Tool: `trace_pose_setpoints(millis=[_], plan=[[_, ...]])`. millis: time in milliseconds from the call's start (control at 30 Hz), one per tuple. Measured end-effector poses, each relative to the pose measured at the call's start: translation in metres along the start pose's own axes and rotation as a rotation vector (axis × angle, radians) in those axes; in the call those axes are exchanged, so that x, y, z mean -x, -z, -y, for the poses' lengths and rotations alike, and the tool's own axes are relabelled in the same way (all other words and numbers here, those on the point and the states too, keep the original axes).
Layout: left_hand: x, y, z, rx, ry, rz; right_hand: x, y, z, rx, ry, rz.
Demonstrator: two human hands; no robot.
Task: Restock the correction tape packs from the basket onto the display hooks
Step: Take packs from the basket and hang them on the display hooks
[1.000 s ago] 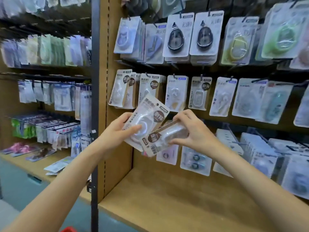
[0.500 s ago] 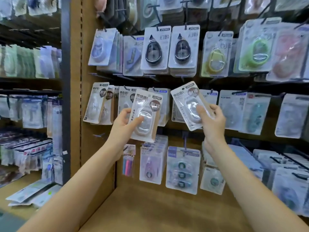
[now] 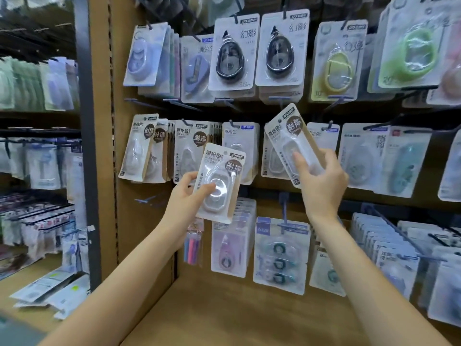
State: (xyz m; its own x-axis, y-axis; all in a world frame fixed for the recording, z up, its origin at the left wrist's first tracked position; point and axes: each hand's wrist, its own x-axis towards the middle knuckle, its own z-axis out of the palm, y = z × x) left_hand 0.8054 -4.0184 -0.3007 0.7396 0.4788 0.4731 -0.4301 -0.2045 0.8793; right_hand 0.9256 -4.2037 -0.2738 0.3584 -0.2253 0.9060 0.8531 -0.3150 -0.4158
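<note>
My left hand [image 3: 185, 196] grips a white correction tape pack [image 3: 219, 181] by its lower left side, thumb on the clear blister, held upright in front of the middle row. My right hand [image 3: 320, 181] holds a second pack [image 3: 289, 143] of the same kind, tilted left, its top edge raised near a display hook [image 3: 279, 102] under the upper row. Matching packs [image 3: 189, 148] hang on the middle-row hooks behind both hands. The basket is out of view.
Black teardrop tape packs [image 3: 232, 53] and green and yellow ones [image 3: 334, 61] fill the upper row. Lower hooks carry more packs [image 3: 280, 255]. A wooden shelf [image 3: 237, 310] lies below. A dark upright post [image 3: 84, 146] separates another stocked bay on the left.
My right hand has lifted its pack from beside the left hand's pack up and to the right, toward the hooks. The left hand has raised its pack slightly and holds it upright.
</note>
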Motion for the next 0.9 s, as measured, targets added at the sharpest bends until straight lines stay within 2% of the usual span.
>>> trace_pose_setpoints(millis=[100, 267, 367, 533, 600, 667, 700, 733, 833, 900], plan=[[-0.003, 0.001, 0.003, -0.013, 0.002, -0.002, 0.0, -0.003, -0.001, 0.003, -0.078, 0.056], [-0.004, -0.003, 0.004, -0.016, -0.001, 0.008, -0.004, -0.018, -0.002, -0.267, -0.576, 0.313], [-0.004, -0.009, 0.001, -0.013, -0.013, 0.027, -0.015, -0.029, 0.0, -0.218, -0.687, 0.384], [-0.002, -0.021, -0.008, -0.005, -0.075, 0.069, -0.026, -0.028, -0.009, 0.135, -0.591, 0.521], [-0.002, -0.024, -0.011, -0.006, -0.097, 0.09, -0.017, -0.016, -0.01, 0.424, -0.39, 0.546], [-0.003, -0.028, -0.012, 0.006, -0.105, 0.115, -0.007, -0.001, -0.004, 0.638, -0.107, 0.461], [-0.004, -0.032, -0.011, 0.011, -0.101, 0.124, -0.005, 0.006, 0.001, 0.595, -0.008, 0.437], [-0.006, -0.036, -0.01, 0.016, -0.09, 0.13, -0.008, 0.011, 0.003, 0.44, 0.009, 0.456], [-0.006, -0.052, -0.007, 0.033, -0.089, 0.163, -0.02, 0.013, 0.021, -0.235, -0.245, 0.697], [-0.005, -0.061, -0.007, 0.033, -0.148, 0.226, -0.022, 0.008, 0.024, -0.35, -0.224, 0.74]])
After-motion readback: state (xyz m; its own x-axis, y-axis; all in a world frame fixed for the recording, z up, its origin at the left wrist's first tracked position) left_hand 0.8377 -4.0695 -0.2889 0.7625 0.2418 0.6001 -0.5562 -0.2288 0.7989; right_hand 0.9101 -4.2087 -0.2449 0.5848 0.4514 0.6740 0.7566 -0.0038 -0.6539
